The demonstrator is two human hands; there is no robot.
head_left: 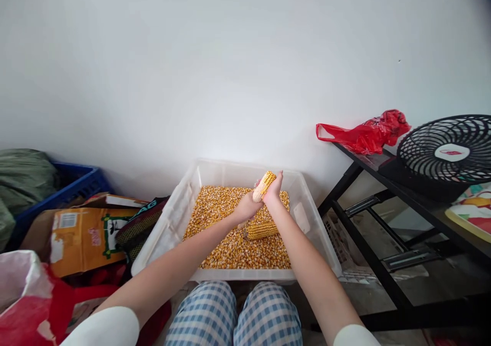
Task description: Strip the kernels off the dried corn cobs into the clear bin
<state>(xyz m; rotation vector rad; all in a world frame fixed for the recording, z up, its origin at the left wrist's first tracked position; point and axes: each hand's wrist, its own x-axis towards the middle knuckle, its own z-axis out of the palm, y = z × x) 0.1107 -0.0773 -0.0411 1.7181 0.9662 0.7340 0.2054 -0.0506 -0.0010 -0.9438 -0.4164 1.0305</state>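
A partly stripped corn cob [264, 186] is held up above a clear plastic bin [169, 228]; its left side is bare and pale, while yellow kernels cover the rest. My left hand [246, 206] is closed round its lower end. My right hand [273, 189] wraps it from the right, thumb up. Loose corn kernels [218, 218] fill the bin's lower part. Below my hands, a whole corn cob [262, 230] rests on the kernels, partly hidden by my right forearm. Something pale beneath my left hand is too covered to name.
At left stand a blue crate [80, 187], an orange cardboard box [88, 238], a black mesh bag [141, 225] and a red-and-white bag [26, 295]. To the right, a black-framed table [368, 164] bears a red plastic bag [368, 133] and a black fan [452, 151]. A white wall backs the bin.
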